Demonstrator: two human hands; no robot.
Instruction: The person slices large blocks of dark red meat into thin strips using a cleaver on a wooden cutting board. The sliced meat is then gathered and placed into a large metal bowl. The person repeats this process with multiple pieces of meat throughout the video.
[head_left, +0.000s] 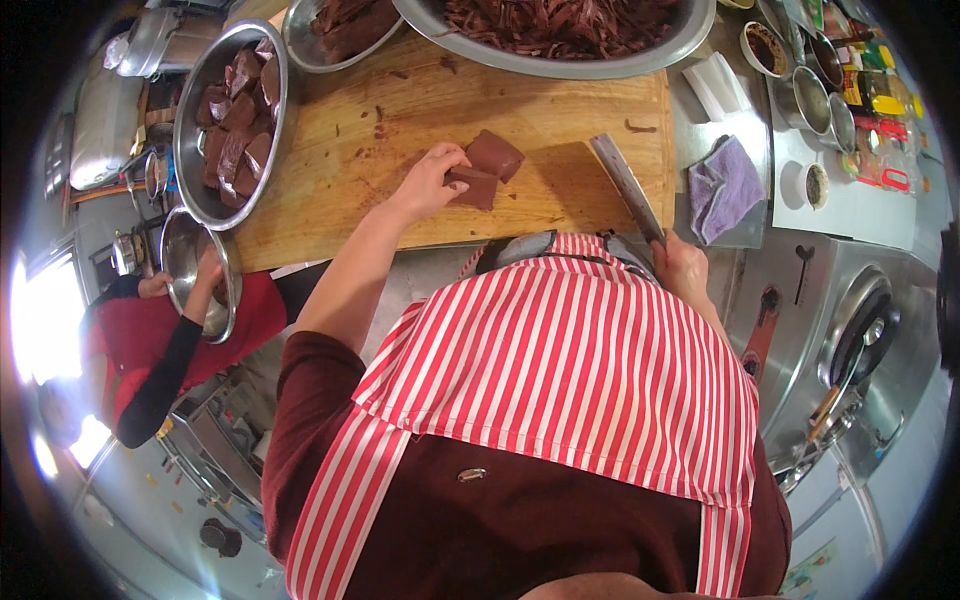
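My left hand (435, 180) is over the wooden cutting board (525, 97), its thumb and fingers pinching a dark red-brown slab (474, 189) that looks like blood curd. A second slab (495, 155) of the same food lies against it on the far side. In my right hand (680, 264), by the board's near right corner, is the handle of a cleaver (630, 184). The cleaver's blade extends over the board, edge-on to me and apart from the slabs.
A large metal basin (555, 69) of dark shreds stands at the far edge. Two metal bowls (182, 127) (300, 64) of dark pieces are left of it. A co-worker (180, 330) holds another metal bowl (225, 330) at left. Right are a purple cloth (724, 187) and a wok (862, 337).
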